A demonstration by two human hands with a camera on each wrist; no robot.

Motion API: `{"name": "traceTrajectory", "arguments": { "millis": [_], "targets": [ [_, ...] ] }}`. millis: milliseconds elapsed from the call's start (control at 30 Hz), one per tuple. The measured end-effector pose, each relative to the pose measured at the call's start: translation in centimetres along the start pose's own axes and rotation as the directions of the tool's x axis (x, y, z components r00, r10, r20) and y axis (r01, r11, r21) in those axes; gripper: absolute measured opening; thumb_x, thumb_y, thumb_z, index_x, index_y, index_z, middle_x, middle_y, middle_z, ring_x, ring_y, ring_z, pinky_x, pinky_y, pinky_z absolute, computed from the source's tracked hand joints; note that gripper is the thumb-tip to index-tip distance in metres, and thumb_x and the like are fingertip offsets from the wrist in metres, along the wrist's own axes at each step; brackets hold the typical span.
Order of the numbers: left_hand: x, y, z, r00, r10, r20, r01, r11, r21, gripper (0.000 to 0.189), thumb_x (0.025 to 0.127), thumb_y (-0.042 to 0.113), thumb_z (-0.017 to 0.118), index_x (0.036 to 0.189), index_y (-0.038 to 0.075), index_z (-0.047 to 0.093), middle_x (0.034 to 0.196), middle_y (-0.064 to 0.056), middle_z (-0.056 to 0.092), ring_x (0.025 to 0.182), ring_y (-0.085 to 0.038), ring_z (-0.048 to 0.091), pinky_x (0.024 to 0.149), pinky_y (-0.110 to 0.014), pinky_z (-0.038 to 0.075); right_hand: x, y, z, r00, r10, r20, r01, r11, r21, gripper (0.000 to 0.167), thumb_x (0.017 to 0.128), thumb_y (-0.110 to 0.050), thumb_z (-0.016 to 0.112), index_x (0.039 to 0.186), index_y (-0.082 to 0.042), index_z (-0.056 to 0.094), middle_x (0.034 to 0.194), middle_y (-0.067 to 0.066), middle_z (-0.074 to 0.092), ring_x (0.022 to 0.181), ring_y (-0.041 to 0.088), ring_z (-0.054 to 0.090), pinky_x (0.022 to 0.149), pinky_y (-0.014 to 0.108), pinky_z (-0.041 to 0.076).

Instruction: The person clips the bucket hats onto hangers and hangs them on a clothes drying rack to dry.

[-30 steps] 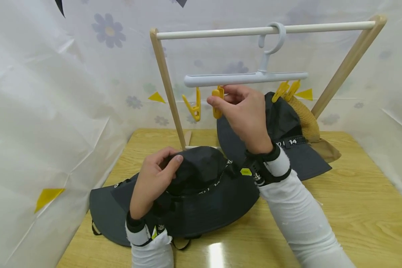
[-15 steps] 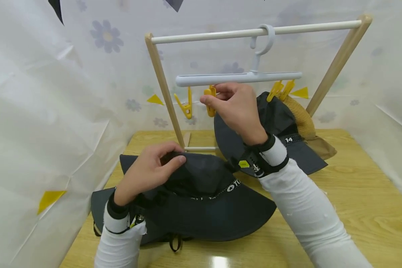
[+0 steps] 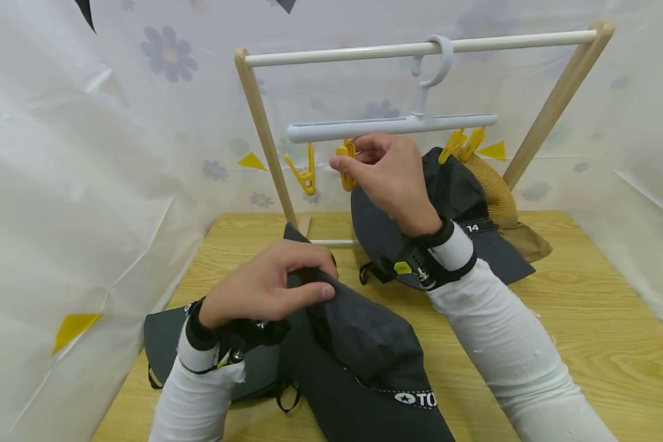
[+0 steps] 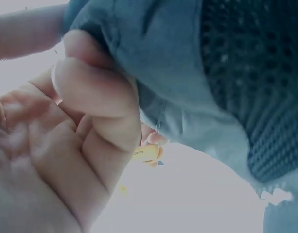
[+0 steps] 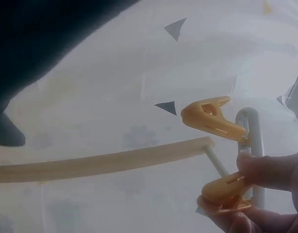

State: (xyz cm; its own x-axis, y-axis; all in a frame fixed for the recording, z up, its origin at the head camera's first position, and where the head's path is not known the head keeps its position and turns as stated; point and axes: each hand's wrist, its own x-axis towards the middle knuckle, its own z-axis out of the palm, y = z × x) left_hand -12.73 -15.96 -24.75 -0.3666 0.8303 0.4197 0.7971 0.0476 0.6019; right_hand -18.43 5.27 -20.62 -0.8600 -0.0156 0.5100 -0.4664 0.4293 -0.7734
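Note:
My left hand [image 3: 271, 285] grips the crown edge of a black wide-brimmed hat [image 3: 372, 337], thumb in front and fingers behind. The hat hangs tilted, its white-lettered band toward the lower right. In the left wrist view, curled fingers hold the dark cloth [image 4: 163, 58] beside a mesh panel [image 4: 251, 73]. My right hand [image 3: 395, 184] pinches a yellow clip [image 3: 347, 167] under the pale hanger [image 3: 359, 127], thumb on one side and fingers on the other, as the right wrist view also shows. Left of it dangles another yellow clip [image 3: 304, 175], holding nothing.
The hanger hooks over the white bar [image 3: 331, 56] of a wooden-legged rack [image 3: 265, 135]. At its right end, yellow clips [image 3: 453, 146] hold a dark hat [image 3: 455, 190] and a tan hat [image 3: 494, 184]. Another dark hat [image 3: 162, 334] lies on the wooden table [image 3: 585, 319], partly hidden by my left arm.
My left hand has moved right and lifted the black hat, which has swung from lying level to hanging steeply tilted, uncovering more of the hat beneath. My right hand keeps its pinch on the clip.

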Motion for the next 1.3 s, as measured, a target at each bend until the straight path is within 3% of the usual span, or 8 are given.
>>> {"name": "traceTrajectory", "arguments": {
  "millis": [167, 567, 967, 1300],
  "targets": [
    [0.5, -0.2, 0.3, 0.998, 0.049, -0.032, -0.049, 0.999, -0.004, 0.002, 0.097, 0.010, 0.063, 0.095, 0.011, 0.065, 0.085, 0.001, 0.061, 0.078, -0.007, 0.055, 0.076, -0.028, 0.048, 0.0, 0.3, 0.1, 1.000, 0.005, 0.021, -0.005, 1.000, -0.001, 0.036, 0.088, -0.016, 0.076, 0.117, 0.003, 0.069, 0.102, 0.023, 0.072, 0.092, 0.028, 0.068, 0.076, 0.035, 0.052],
    [0.7, -1.0, 0.7, 0.994, 0.101, -0.046, -0.102, 0.994, -0.024, 0.009, 0.098, 0.016, 0.063, 0.092, 0.010, 0.065, 0.084, 0.001, 0.061, 0.077, -0.007, 0.056, 0.075, -0.028, 0.049, 0.3, 0.8, 0.4, 0.999, 0.018, 0.043, -0.017, 1.000, -0.024, 0.034, 0.088, -0.019, 0.077, 0.115, 0.001, 0.069, 0.101, 0.020, 0.072, 0.090, 0.026, 0.067, 0.075, 0.034, 0.052],
    [1.3, -2.3, 0.5, 0.994, 0.075, -0.076, -0.076, 0.997, -0.007, 0.006, 0.094, 0.008, 0.066, 0.090, 0.012, 0.065, 0.084, 0.000, 0.061, 0.077, -0.009, 0.054, 0.074, -0.030, 0.047, 0.8, 1.4, 0.1, 0.998, 0.024, 0.066, -0.019, 0.997, -0.073, 0.032, 0.088, -0.021, 0.076, 0.111, 0.000, 0.070, 0.101, 0.019, 0.073, 0.090, 0.026, 0.067, 0.074, 0.033, 0.051],
    [1.8, -3.7, 0.5, 0.980, 0.116, -0.162, -0.118, 0.993, -0.001, 0.007, 0.096, 0.014, 0.066, 0.090, 0.010, 0.064, 0.083, -0.001, 0.060, 0.075, -0.009, 0.054, 0.071, -0.030, 0.047, 0.8, 1.4, -0.1, 0.997, 0.024, 0.077, -0.018, 0.997, -0.079, 0.029, 0.089, -0.020, 0.076, 0.109, 0.000, 0.071, 0.100, 0.020, 0.073, 0.088, 0.027, 0.068, 0.076, 0.036, 0.053]
  ]
}}
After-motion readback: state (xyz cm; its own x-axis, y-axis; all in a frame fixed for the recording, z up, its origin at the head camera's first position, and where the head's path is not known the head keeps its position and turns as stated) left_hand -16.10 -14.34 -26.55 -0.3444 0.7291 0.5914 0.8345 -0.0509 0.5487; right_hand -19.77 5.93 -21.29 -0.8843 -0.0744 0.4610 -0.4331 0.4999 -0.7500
